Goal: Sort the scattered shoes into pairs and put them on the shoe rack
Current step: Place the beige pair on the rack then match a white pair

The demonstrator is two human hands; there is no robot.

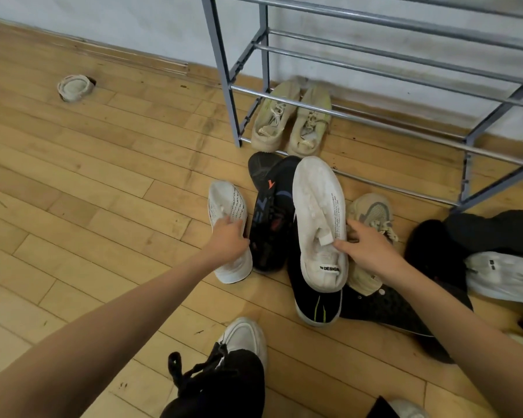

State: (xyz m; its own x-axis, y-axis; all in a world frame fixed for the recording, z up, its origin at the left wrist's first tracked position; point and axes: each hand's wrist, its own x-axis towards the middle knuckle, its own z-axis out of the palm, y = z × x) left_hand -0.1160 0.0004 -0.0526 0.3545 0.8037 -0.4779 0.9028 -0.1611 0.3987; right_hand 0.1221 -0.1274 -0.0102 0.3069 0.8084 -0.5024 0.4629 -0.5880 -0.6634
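Shoes (317,212) on wood floor (103,191) beside rack (220,55)

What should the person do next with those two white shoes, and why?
Probably lift both together onto the grey metal shoe rack. The left hand grips the white text-printed sneaker on the wooden floor, the right hand grips the matching white sneaker lying on black shoes; a beige laced pair already sits on the bottom rails.
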